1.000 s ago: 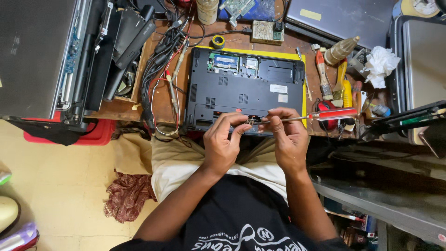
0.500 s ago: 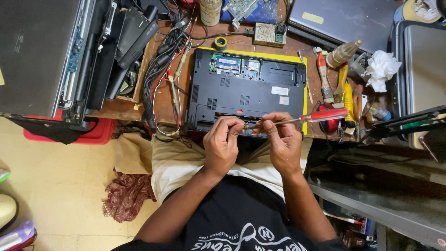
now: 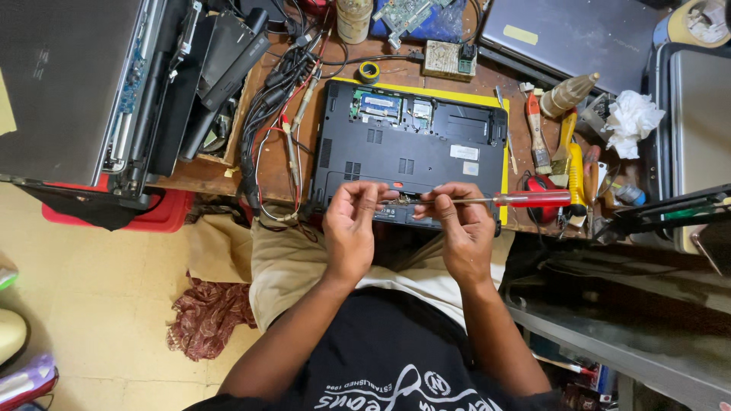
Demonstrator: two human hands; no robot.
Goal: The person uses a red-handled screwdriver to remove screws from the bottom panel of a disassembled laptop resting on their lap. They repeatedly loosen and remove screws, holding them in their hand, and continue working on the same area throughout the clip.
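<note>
A red-handled screwdriver (image 3: 487,200) lies level across the near edge of an upturned black laptop (image 3: 411,148), its handle pointing out past the right hand (image 3: 463,232) and its thin shaft running left toward the gap between the two hands. The right hand's fingers (image 3: 442,204) are curled and pressed together around the shaft near its tip, thumb against forefinger, pinching it. Just to the left, the left hand (image 3: 350,228) has its fingers (image 3: 365,199) bent inward with the tips drawn close, pinching something small at the screwdriver's tip; what it is cannot be made out. Both sets of fingertips sit over the laptop's near edge, almost touching each other.

Beyond the fingers, the laptop's base shows an open bay with green boards, and a yellow sheet (image 3: 504,164) peeks out along its far and right sides. Left of the left hand, a bundle of black and red cables (image 3: 266,122) trails over the wooden counter (image 3: 205,176). Right of the right hand lie a red mouse-like object (image 3: 542,199), brushes and other tools (image 3: 560,148), and a crumpled white tissue (image 3: 630,118). Farther left sits a stack of dismantled laptops (image 3: 84,84).
</note>
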